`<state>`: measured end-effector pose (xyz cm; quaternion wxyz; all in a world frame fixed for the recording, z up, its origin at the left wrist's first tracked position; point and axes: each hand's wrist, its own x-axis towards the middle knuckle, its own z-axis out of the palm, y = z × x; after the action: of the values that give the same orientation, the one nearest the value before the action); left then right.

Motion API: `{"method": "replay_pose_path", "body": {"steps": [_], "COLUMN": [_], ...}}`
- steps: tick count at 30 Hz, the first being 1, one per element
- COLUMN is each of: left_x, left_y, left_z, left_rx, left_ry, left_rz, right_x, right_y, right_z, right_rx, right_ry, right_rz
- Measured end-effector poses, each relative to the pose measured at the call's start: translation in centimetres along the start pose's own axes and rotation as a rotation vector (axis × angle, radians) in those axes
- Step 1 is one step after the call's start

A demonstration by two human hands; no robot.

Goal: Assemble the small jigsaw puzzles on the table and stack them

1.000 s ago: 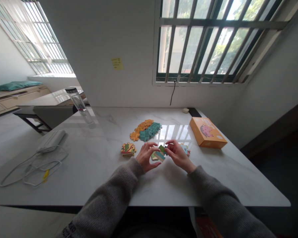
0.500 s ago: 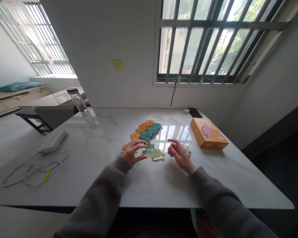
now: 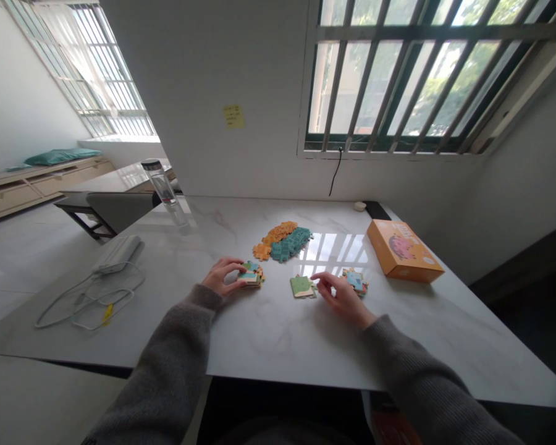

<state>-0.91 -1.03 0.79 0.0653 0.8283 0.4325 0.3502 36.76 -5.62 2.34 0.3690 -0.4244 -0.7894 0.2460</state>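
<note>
My left hand pinches a green-and-blue jigsaw puzzle piece between thumb and fingers, over a small stack of pieces. Near the middle of the table lies a green and cream puzzle piece, flat and apart from that stack. At its right edge are the fingertips of my right hand; the index finger is stretched out and the others are partly bent, not wrapped round anything. Just behind my right hand sits another stack of puzzle pieces, light blue and red on top, partly covered by the hand.
Farther back are heaped orange puzzle pieces and teal pieces. An orange box stands at the right, with a dark flat object behind it. Leftward are a white device with a cable and a clear bottle.
My left hand has moved left with its piece, away from the green piece to the left stack. My right hand has shifted slightly left to the green piece's edge. The view has turned a little left.
</note>
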Motion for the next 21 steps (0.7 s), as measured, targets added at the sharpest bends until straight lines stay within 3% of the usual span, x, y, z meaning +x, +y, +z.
{"method": "replay_pose_path", "body": {"steps": [5, 9, 12, 17, 21], "left_x": [0.0, -0.1, 0.0, 0.7, 1.4], "left_y": [-0.1, -0.4, 0.1, 4.0, 8.1], "left_z": [0.3, 0.5, 0.7, 2.0, 4.2], "left_rx": [0.001, -0.005, 0.035, 0.144, 0.172], "left_ry": [0.013, -0.031, 0.02, 0.157, 0.074], "left_rz": [-0.004, 0.008, 0.02, 0.122, 0.292], "right_x": [0.0, 0.2, 0.3, 0.3, 0.5], "right_y": [0.1, 0.5, 0.7, 0.6, 0.5], "right_z": [0.2, 0.3, 0.5, 0.7, 0.7], "right_rx": [-0.03, -0.093, -0.13, -0.231, -0.269], "right_ry": [-0.012, 0.02, 0.013, -0.111, -0.184], "right_rz": [-0.004, -0.103, -0.172, -0.165, -0.132]}}
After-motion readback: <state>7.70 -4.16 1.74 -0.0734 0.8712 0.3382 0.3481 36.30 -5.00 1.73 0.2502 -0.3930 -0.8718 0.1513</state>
